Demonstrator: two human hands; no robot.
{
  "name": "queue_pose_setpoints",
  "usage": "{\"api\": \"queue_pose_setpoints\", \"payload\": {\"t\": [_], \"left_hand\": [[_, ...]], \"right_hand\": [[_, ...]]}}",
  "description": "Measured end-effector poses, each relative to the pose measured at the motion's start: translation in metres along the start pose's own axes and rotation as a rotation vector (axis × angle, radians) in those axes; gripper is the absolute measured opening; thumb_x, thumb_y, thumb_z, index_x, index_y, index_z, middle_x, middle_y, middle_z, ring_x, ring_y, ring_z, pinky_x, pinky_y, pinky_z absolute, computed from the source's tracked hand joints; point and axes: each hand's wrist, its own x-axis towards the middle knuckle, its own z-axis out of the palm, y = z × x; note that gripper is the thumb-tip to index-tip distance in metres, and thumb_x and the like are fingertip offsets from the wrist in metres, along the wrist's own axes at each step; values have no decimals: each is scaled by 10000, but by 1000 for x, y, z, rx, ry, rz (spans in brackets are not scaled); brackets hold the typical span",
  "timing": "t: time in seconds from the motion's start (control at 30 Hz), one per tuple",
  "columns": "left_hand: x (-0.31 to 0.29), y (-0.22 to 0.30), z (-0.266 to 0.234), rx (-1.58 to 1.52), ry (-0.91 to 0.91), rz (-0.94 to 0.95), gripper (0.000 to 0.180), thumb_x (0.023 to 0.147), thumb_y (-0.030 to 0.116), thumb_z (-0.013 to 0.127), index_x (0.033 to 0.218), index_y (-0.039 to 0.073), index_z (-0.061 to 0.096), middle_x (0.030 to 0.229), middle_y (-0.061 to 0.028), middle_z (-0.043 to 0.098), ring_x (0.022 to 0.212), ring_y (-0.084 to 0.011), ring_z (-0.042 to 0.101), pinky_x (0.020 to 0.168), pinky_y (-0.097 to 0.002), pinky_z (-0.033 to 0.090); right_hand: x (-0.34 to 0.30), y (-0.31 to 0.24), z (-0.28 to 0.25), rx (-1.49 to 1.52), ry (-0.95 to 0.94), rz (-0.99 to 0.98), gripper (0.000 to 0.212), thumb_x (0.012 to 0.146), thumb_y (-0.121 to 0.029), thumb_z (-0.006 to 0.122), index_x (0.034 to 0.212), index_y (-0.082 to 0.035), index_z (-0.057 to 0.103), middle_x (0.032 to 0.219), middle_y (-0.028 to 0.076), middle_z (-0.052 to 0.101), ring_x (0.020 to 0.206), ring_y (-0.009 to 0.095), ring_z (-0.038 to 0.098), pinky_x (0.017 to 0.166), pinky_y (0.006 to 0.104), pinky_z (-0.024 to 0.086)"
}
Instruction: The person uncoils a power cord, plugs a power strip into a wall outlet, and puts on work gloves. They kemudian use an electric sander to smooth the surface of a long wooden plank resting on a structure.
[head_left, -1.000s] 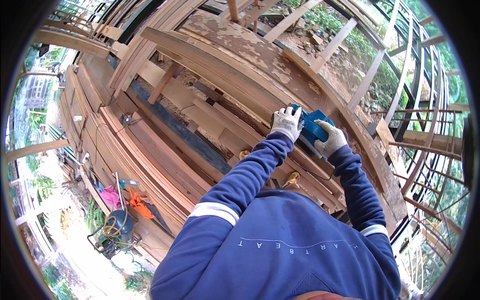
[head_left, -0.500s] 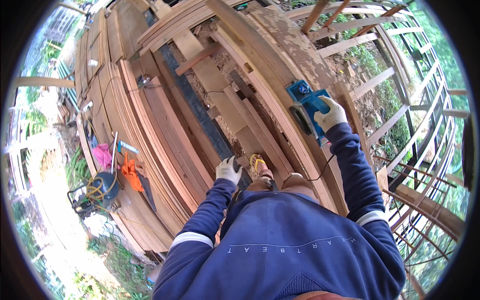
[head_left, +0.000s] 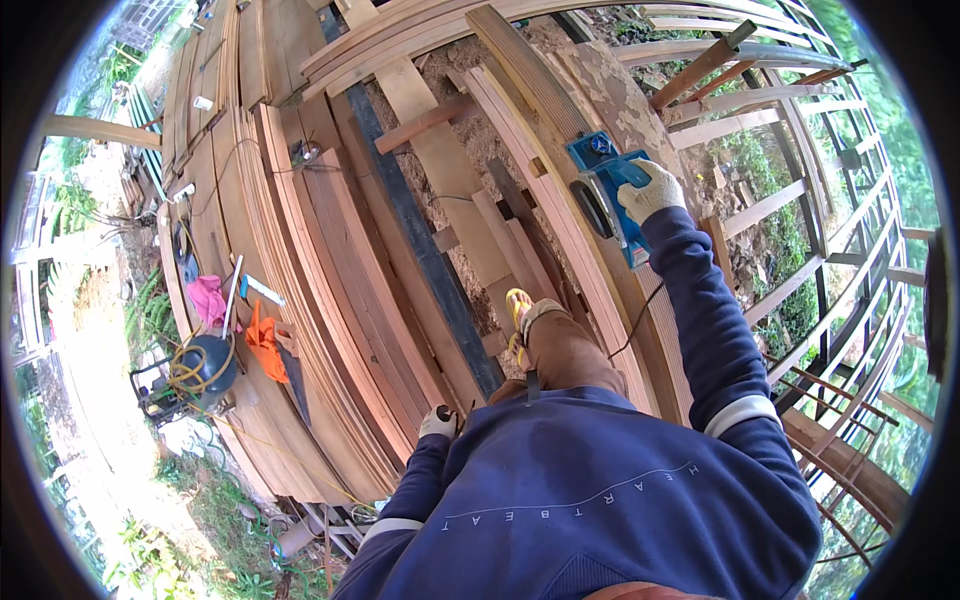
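Observation:
My right hand [head_left: 652, 193], in a pale work glove, is closed around the handle of a blue electric hand planer [head_left: 632, 238]. The planer sits on a long brown timber [head_left: 535, 75] to my right, a dark round wheel or cover showing on its left side. Its black cord [head_left: 640, 322] trails back toward my body. Low at my left side, beside my waist, is my left hand [head_left: 436, 424], also gloved. Its fingers look curled around a small dark thing that I cannot make out.
Long reddish planks [head_left: 355, 270] lie stacked to the left, beside a dark beam [head_left: 415, 220]. An orange cloth [head_left: 264, 345], a pink cloth [head_left: 207, 300] and a dark round tank with a coiled yellow hose [head_left: 205, 370] stand farther left. Wooden framing [head_left: 780, 130] rises at right.
My right hand has pushed the planer a little forward along the timber. My left hand has drawn back to my waist. One leg has come forward and the view has shifted.

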Motion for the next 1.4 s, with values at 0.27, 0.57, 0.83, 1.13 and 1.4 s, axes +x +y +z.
{"api": "queue_pose_setpoints", "payload": {"t": [0.27,0.57,0.83,1.13,1.4], "left_hand": [[110,66,-62,-137,78,-2,413,904,400,759,1198,112,717,1158,-179,746,1118,-364,700,996,-454,546],[181,127,-150,-329,303,241,373,892,286,803,1194,79,728,1105,-153,765,1055,-331,728,965,-419,564],[186,117,-174,-303,271,61,343,909,340,771,1145,92,750,1089,-148,771,1055,-329,733,969,-420,561],[269,170,-246,-291,286,174,396,895,330,786,1211,99,726,1154,-160,751,1061,-338,726,960,-435,566],[297,413,-370,-383,399,790,402,905,224,791,1251,45,692,1092,-172,721,1007,-343,714,904,-408,570]], "right_hand": [[56,-73,6,-110,6,-27,507,798,-278,721,1251,-52,725,1138,228,749,1071,380,721,979,410,564],[149,-140,33,-130,13,-34,465,802,-262,713,1222,-64,729,1109,214,759,1037,372,734,949,428,574],[240,-174,69,-113,9,-57,464,781,-302,703,1177,-63,736,1116,206,759,1054,370,728,971,424,571],[340,-228,105,-87,-13,-70,438,781,-324,704,1143,-85,761,1111,200,761,1047,361,732,962,416,571],[334,-235,103,6,0,-119,351,833,-286,657,1105,-84,748,1077,217,748,1019,401,718,916,445,580]]}}
